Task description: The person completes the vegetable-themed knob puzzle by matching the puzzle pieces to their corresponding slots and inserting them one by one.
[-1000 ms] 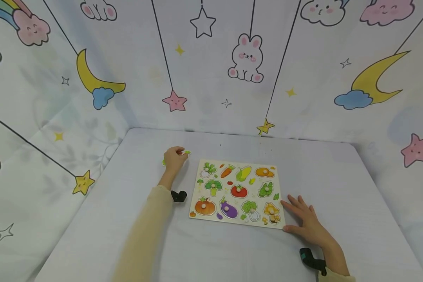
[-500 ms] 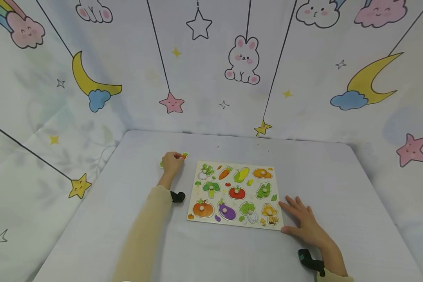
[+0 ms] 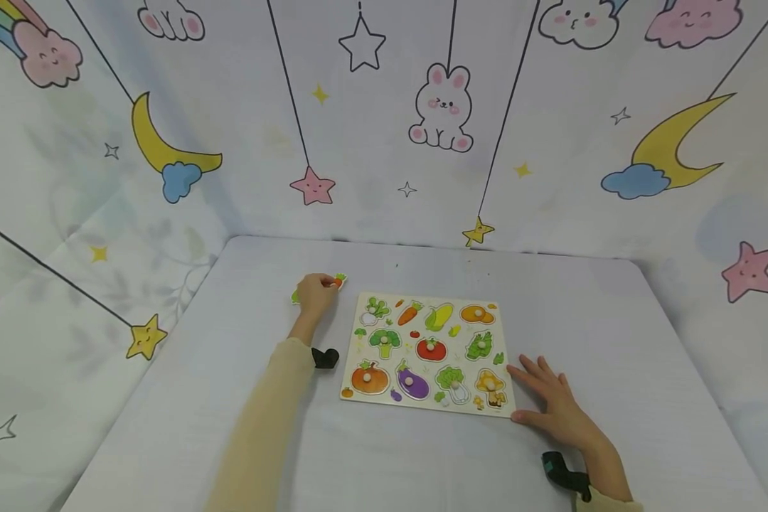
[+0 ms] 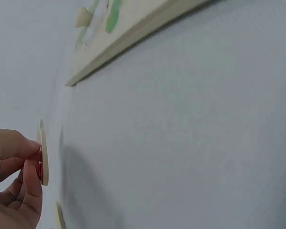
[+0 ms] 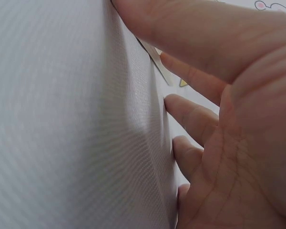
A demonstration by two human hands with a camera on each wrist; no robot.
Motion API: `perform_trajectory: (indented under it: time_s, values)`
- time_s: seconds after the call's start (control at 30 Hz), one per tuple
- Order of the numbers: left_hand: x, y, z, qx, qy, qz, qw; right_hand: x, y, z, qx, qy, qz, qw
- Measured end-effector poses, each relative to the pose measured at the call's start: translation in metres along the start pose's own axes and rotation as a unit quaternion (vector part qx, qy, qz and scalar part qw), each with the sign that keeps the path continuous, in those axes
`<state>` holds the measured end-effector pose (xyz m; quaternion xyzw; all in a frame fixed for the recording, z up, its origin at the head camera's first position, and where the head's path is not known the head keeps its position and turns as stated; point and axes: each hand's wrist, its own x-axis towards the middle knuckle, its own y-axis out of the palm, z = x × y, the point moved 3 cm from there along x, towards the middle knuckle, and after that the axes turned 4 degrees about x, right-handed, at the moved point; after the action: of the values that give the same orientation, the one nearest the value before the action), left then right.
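Left of the board, my left hand [image 3: 316, 295] pinches a carrot puzzle piece [image 3: 340, 280], orange with a green top, by thumb and fingers. In the left wrist view the carrot puzzle piece [image 4: 45, 162] stands on edge, its thin pale rim towards the camera. A green piece [image 3: 295, 296] lies partly hidden behind that hand. The wooden vegetable puzzle board [image 3: 393, 352] lies flat, with knobbed pieces in many of its places; the carrot picture [image 3: 409, 313] and corn picture [image 3: 439, 317] show no knob. My right hand [image 3: 553, 405] has its fingers spread, thumb and index at the board's right edge.
The white-covered table [image 3: 422, 462] ends at a patterned cloth wall [image 3: 384, 121] behind and at the sides. A dark wrist camera [image 3: 325, 358] sits at the left wrist, another camera [image 3: 563, 473] at the right.
The carrot piece shows more of its orange body in the left hand's fingers than a second ago. The whole head view has shifted slightly. Board and right hand keep their places.
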<state>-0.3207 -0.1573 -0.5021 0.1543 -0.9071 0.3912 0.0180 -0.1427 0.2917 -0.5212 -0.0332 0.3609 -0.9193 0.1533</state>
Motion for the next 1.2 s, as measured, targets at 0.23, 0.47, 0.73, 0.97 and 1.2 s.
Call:
perform_trajectory:
  time_s: [0.23,0.47,0.73,0.97,1.2]
  values:
    - [-0.008,0.009,-0.034,-0.025,0.012,0.027,0.9993,-0.001,0.000,-0.002,0.000,-0.001,0.001,1.000]
    - [-0.028,0.028,-0.065,-0.027,0.075,0.062,0.9949,0.002,0.001,-0.004,0.000,0.004,0.006,1.000]
    - [-0.045,0.052,-0.085,-0.018,0.128,0.106,0.9860,0.002,0.000,0.000,0.003,0.004,0.003,1.000]
    - [-0.057,0.067,-0.093,-0.002,0.116,0.150,0.9818,0.001,0.001,-0.002,0.004,-0.004,-0.001,1.000]
    - [-0.065,0.072,-0.097,0.014,0.128,0.158,0.9790,0.000,0.001,-0.002,0.004,-0.002,-0.002,1.000]
